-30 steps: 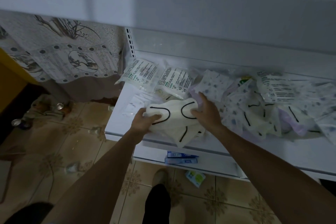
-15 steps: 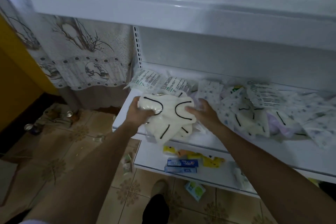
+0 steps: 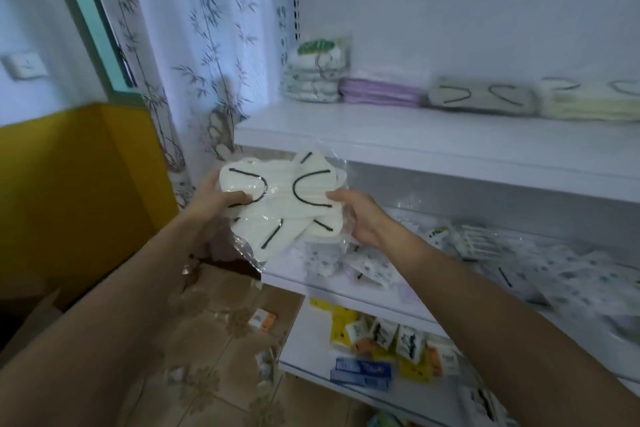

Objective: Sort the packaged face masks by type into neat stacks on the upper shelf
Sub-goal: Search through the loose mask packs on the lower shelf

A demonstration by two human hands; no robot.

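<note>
both hands, left hand [image 3: 211, 196] and right hand [image 3: 356, 215], have lifted the masks [image 3: 287, 198] off the lower shelf [image 3: 311, 282], gripping them below the upper shelf [image 3: 415, 139].

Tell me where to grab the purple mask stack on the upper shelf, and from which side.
Take the purple stack by its front edge, coming straight in from the front. It lies flat and low, and the patterned stack and grey pack crowd its two ends, so those sides are probably blocked.

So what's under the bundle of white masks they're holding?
Below the bundle of white masks, loose patterned packets lie on the middle shelf. The bundle covers that shelf's left corner, hiding anything there.
</note>
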